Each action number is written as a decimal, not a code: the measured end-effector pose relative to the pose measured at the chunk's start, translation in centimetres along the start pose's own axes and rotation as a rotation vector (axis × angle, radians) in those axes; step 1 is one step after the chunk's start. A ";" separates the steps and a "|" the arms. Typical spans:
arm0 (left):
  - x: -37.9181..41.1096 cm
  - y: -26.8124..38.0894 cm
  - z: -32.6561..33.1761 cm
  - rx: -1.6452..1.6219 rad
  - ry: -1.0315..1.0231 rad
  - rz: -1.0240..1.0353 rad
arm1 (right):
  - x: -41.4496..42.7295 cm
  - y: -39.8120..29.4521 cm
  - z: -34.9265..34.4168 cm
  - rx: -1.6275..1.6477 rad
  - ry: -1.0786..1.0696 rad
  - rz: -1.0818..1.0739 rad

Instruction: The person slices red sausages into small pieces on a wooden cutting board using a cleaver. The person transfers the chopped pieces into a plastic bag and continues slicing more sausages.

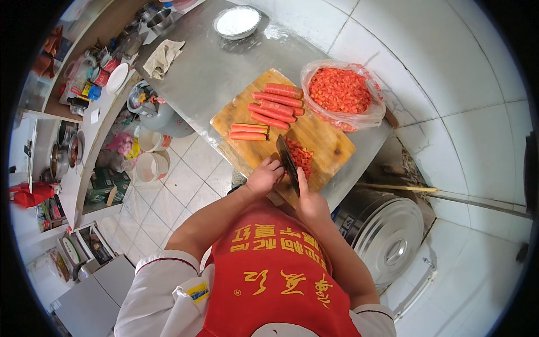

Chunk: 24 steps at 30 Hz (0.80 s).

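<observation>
My right hand (313,204) grips a cleaver (287,160), its index finger stretched along the blade. Close to the blade's left face, my left hand (265,177) rests with curled fingers at the board's near side. Whether it pins a piece of carrot is hidden. Diced carrot (302,158) lies in a heap against the blade's right side. On the wooden cutting board (330,143), several peeled carrots (276,107) lie in rows beyond the hands. Nearer, a few lengthwise-cut carrot pieces (248,131) lie side by side at the left.
A plastic bag full of diced carrot (340,92) stands at the board's far right. A bowl of white powder (237,22) and a cloth (163,59) are on the steel table (198,54). To the right stands a large lidded steel pot (391,240); a gas cylinder (166,120) is at left.
</observation>
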<state>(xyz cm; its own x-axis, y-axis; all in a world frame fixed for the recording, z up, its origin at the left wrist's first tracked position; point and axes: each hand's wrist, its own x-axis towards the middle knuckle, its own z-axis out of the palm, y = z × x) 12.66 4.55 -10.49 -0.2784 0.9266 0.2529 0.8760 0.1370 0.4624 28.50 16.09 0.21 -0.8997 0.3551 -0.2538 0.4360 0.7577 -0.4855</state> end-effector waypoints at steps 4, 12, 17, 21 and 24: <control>0.0 -0.1 0.0 0.004 -0.008 0.021 | -0.4 0.4 2.0 -0.018 0.065 -0.059; -0.4 0.1 -0.7 0.045 -0.089 -0.003 | -0.3 0.2 1.5 0.009 0.010 -0.041; -0.7 -0.1 -0.4 0.073 0.001 0.029 | 0.0 -0.4 -0.3 0.032 -0.035 -0.011; -0.9 0.1 -0.6 0.073 -0.102 -0.006 | -0.2 0.3 3.1 0.056 0.090 -0.052; -1.2 0.1 -0.9 0.058 -0.072 0.013 | -0.1 0.4 2.8 0.096 0.103 -0.055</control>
<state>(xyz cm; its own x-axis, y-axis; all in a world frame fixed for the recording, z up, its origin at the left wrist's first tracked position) 12.72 3.15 -9.96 -0.2402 0.9507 0.1960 0.9012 0.1434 0.4089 28.87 14.81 -2.35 -0.9175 0.3724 -0.1394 0.3811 0.7235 -0.5756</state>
